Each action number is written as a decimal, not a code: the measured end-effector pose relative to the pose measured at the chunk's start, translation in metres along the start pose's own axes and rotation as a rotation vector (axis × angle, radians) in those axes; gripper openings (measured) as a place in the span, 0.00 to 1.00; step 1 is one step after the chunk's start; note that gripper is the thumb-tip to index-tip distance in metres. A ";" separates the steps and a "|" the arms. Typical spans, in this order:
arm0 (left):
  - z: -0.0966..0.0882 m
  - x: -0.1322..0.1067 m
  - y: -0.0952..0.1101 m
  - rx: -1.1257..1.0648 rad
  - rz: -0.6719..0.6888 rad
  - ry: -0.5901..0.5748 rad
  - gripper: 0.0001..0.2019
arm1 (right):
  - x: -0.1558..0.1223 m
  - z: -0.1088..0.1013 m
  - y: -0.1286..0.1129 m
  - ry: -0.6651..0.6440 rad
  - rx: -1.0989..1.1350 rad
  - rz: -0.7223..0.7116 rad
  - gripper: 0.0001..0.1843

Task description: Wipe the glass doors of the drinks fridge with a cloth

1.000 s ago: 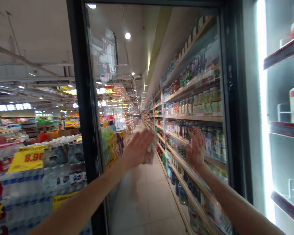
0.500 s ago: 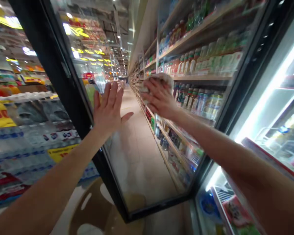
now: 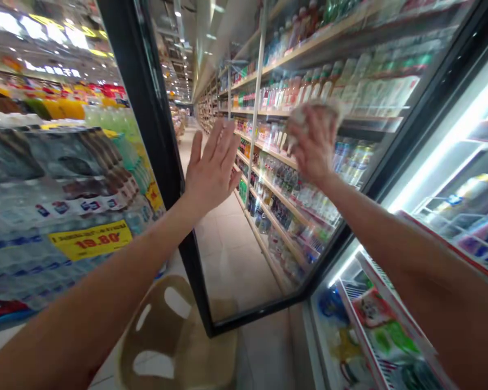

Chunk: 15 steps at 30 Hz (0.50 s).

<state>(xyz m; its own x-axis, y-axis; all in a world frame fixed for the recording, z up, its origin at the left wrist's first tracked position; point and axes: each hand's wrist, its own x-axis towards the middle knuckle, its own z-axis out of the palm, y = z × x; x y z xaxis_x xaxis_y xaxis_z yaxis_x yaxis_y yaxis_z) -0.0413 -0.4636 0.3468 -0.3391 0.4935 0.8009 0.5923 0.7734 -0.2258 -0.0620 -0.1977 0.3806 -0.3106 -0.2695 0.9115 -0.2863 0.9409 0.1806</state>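
- Cloth (image 3: 296, 115) under the right hand (image 3: 315, 145): dull whitish, blurred.
- Door frame (image 3: 146, 92) around the grip: black.
- Shelf edges (image 3: 283, 227) beyond the grip: pale tan.
- Price sign (image 3: 91, 240), low to the grip's left: yellow with red digits.
- Chair (image 3: 205, 352), below left: beige.
- Packet (image 3: 372, 307), below right: red and white.

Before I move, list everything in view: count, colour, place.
Glass door: 1, clear, black-framed, centre
Cloth: 1, pale, blurred, right of centre
Tan seat: 1, tan, below the door
Bottle packs: many, clear and blue, left
19.80 sign: 1, yellow, on the packs
Aisle shelves: several, pale, in the glass
Cooler shelves: several, red-edged, right
Light strip: 1, white, right
Forearms: 2, bare, from lower corners
Left hand: 1, bare, centre
Right hand: 1, bare, over the cloth
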 end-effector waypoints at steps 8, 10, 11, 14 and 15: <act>0.003 -0.070 0.011 0.010 0.065 -0.090 0.27 | 0.073 -0.009 -0.030 0.287 -0.099 0.077 0.37; -0.005 -0.083 0.010 0.007 0.067 -0.117 0.26 | 0.074 -0.010 -0.046 0.111 -0.121 -0.336 0.32; -0.009 -0.090 0.008 0.000 0.065 -0.122 0.25 | 0.072 -0.012 -0.041 0.079 -0.129 -0.420 0.31; -0.020 -0.105 -0.004 0.000 0.018 -0.012 0.26 | 0.069 -0.022 0.010 0.286 -0.149 -0.003 0.35; -0.023 -0.107 -0.009 0.000 -0.015 0.062 0.28 | 0.070 -0.026 0.029 0.369 -0.136 0.231 0.36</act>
<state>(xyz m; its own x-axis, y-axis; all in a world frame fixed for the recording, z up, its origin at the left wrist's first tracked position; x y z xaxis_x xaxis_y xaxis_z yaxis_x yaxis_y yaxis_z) 0.0069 -0.5325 0.2757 -0.3022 0.4559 0.8372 0.5871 0.7809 -0.2134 -0.0683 -0.1843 0.4587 -0.0017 0.0183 0.9998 -0.1180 0.9928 -0.0184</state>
